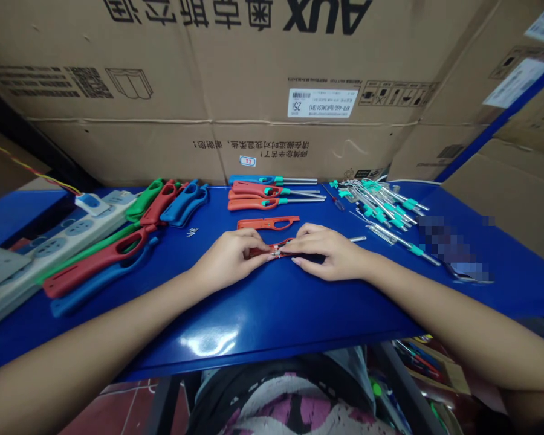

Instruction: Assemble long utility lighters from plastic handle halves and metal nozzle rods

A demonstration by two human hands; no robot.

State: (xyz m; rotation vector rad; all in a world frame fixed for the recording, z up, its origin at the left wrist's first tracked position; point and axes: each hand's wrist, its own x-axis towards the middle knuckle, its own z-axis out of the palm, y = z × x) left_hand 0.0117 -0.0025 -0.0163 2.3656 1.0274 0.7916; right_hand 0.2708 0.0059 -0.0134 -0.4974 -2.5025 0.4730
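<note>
Both hands meet over a red stick lighter (278,249) at the middle of the blue table. My left hand (236,257) pinches its handle end, fingers closed. From the other side, my right hand (329,251) grips it with thumb and fingers closed around the trigger area. Small pale inner parts show between the fingertips, and a metal tube pokes out beyond the right hand. Much of the lighter is hidden by the fingers. Just behind lies a loose orange-red handle shell (268,223) with a trigger opening.
Behind, several lighters (258,204) with metal tubes lie stacked. Metal tubes with teal triggers (381,205) are heaped right, near a blurred object (456,248). Coloured handle shells (95,261) and a power strip (79,228) lie left. Cardboard (249,78) walls the back.
</note>
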